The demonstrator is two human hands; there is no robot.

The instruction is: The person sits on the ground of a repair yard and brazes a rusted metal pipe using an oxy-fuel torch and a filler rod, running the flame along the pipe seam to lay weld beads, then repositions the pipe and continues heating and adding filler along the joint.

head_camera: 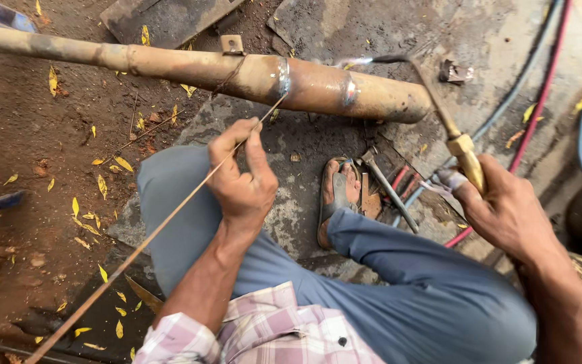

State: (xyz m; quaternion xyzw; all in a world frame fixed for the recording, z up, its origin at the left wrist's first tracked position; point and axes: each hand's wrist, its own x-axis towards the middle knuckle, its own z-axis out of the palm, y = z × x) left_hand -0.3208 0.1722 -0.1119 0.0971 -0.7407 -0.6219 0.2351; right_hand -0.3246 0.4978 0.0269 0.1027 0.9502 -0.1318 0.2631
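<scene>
1. Rusty tan steel exhaust pipe lies across the dirt ground ahead of my knees.
2. My left hand pinches a thin brass filler rod, its tip at the bright seam.
3. My right hand grips the brass-necked gas torch; its flame could, I judge, burn through thin wall or scorch the red and blue hoses.

Rust-tan pipe, pink-checked shirt, blue trousers
</scene>
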